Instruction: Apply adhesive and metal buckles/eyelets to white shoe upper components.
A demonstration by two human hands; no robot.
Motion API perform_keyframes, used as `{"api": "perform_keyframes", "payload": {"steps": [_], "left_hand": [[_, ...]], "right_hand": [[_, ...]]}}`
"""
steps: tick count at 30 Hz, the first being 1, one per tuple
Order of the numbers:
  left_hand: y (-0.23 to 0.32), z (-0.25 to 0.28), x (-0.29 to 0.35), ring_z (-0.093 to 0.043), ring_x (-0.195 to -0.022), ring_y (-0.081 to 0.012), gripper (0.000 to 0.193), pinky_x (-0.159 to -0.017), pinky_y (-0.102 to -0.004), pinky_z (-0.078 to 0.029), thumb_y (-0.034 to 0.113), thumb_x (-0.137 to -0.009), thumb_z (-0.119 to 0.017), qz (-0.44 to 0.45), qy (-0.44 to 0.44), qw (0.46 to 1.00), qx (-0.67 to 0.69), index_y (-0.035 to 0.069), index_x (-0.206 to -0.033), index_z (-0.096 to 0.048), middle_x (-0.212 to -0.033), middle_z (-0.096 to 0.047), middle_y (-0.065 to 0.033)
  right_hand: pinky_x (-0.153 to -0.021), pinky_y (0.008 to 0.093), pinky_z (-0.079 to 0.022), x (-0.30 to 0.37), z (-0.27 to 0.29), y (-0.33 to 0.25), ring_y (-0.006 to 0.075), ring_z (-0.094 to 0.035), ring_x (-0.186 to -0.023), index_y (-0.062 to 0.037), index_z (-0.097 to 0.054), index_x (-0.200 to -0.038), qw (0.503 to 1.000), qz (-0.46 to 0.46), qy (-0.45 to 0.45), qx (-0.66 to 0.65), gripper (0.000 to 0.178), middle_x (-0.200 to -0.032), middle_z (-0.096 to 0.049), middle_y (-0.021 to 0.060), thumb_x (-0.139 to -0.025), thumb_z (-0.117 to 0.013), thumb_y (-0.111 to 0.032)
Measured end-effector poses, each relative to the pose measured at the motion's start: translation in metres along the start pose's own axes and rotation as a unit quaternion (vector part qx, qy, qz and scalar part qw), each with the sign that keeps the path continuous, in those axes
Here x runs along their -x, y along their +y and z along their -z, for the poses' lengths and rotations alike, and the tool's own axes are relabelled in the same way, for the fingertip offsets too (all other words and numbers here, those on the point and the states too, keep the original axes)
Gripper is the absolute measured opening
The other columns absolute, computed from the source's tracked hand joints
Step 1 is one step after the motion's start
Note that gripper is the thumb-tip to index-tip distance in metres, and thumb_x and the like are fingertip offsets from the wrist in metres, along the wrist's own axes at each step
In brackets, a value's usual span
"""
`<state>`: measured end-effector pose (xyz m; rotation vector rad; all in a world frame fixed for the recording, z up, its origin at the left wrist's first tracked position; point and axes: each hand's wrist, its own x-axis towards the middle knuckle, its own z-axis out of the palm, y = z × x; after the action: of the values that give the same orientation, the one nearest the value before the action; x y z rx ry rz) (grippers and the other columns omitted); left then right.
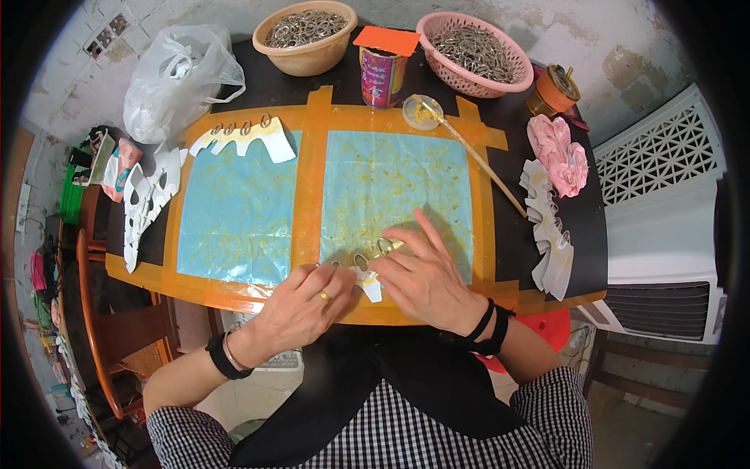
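Observation:
A white notched strip [370,290] with yellowish smears and several metal rings [359,260] set along its far edge is between my hands, above the near edge of the right blue sheet [398,187]. My left hand [307,303] is closed, fingers curled around the strip's left end. Thumb and index finger of my right hand [428,285] close around a ring at the strip's right part, while its little finger sticks out. The fingers partly cover the strip. Another strip [262,144], bearing rings, lies at the top of the left blue sheet [234,211].
Metal rings fill a tan bowl [344,48] and a pink basket [519,66]. A purple tub [381,84] stands between. A stick [488,172] rests by a round clear dish [419,116]. White strips [551,246], a pink cloth [557,152] and a plastic bag [176,90] flank the sheets.

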<state>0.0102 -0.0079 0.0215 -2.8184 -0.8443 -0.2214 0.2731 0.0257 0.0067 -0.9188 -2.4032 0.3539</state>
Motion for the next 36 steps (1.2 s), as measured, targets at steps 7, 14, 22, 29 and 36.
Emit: {"api": "perform_keyframes", "payload": {"steps": [7, 14, 22, 29, 36], "left_hand": [[0.009, -0.010, 0.003, -0.059, -0.116, -0.0208, 0.043, -0.091, -0.0355, -0.048, 0.021, -0.091, -0.081, 0.081, 0.047, 0.995, 0.030, 0.007, -0.131, -0.072, -0.123, -0.062, -0.0041], [0.003, -0.009, 0.000, -0.064, -0.110, -0.0235, 0.044, -0.092, -0.0366, -0.050, 0.015, -0.085, -0.081, 0.119, 0.086, 0.982, 0.121, 0.007, -0.127, -0.072, -0.114, -0.070, -0.0049], [-0.005, 0.004, -0.011, -0.068, -0.096, -0.0285, 0.024, -0.081, -0.0403, -0.057, 0.009, -0.085, -0.083, 0.207, 0.054, 0.944, 0.251, 0.009, -0.109, -0.077, -0.103, -0.073, -0.0070], [-0.006, -0.002, -0.017, -0.069, -0.088, -0.0319, 0.014, -0.072, -0.0430, -0.060, 0.011, -0.093, -0.079, 0.244, 0.074, 0.910, 0.328, 0.005, -0.104, -0.075, -0.089, -0.069, -0.0093], [-0.012, -0.001, -0.022, -0.070, -0.083, -0.0328, 0.012, -0.071, -0.0432, -0.058, 0.013, -0.089, -0.082, 0.225, 0.055, 0.917, 0.324, 0.007, -0.099, -0.078, -0.088, -0.071, -0.0113]], "right_hand": [[-0.130, 0.0644, -0.028, -0.004, 0.002, -0.003, 0.0261, -0.063, -0.125, -0.0126, -0.081, -0.108, 0.998, 0.024, -0.038, 0.034, 0.022, -0.099, -0.072, 0.0001, -0.086, -0.078, -0.010], [-0.130, 0.0677, -0.026, -0.004, -0.005, -0.007, 0.0245, -0.064, -0.122, -0.0124, -0.081, -0.104, 0.999, 0.027, -0.013, 0.035, 0.021, -0.099, -0.071, -0.0003, -0.083, -0.080, -0.011], [-0.129, 0.0710, -0.024, -0.012, -0.011, -0.016, 0.0215, -0.066, -0.113, -0.0103, -0.077, -0.094, 0.998, 0.003, -0.008, 0.060, 0.012, -0.092, -0.065, 0.0006, -0.083, -0.082, -0.012], [-0.128, 0.0730, -0.023, -0.010, -0.014, -0.019, 0.0208, -0.068, -0.111, -0.0097, -0.074, -0.090, 0.998, -0.017, 0.018, 0.057, 0.011, -0.091, -0.065, 0.0017, -0.083, -0.083, -0.012], [-0.127, 0.0738, -0.024, -0.010, -0.016, -0.021, 0.0223, -0.071, -0.109, -0.0091, -0.072, -0.088, 0.997, -0.042, 0.039, 0.051, 0.010, -0.091, -0.067, 0.0043, -0.086, -0.081, -0.009]]}}
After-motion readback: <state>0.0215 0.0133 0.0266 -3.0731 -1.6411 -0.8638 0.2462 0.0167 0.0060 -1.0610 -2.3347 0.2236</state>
